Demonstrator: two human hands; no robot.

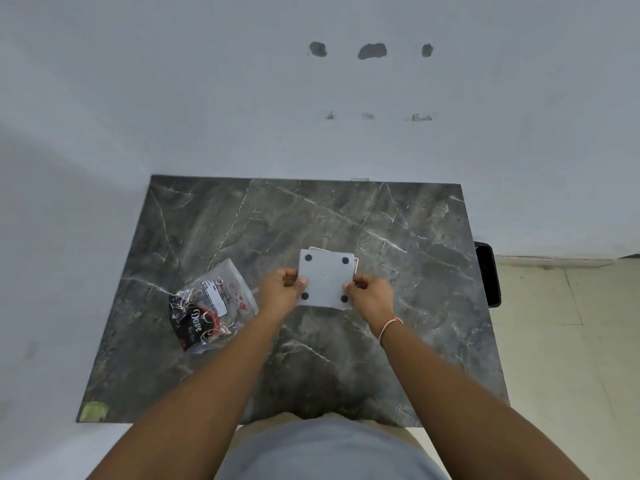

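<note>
A square grey-white plate (pixel 325 277) with a black round pad at each of its corners is held above the dark marble table (pixel 398 237). My left hand (pixel 282 289) pinches its left edge and my right hand (pixel 367 294) pinches its right edge. Behind the plate, thin pale edges of one or more similar pieces (pixel 355 265) stick out at the top and right. What lies under the plate is hidden.
A clear plastic packet (pixel 211 306) with a black and red item marked "Dove" lies on the table left of my hands. A black object (pixel 488 271) stands off the table's right edge. A white wall rises behind the table.
</note>
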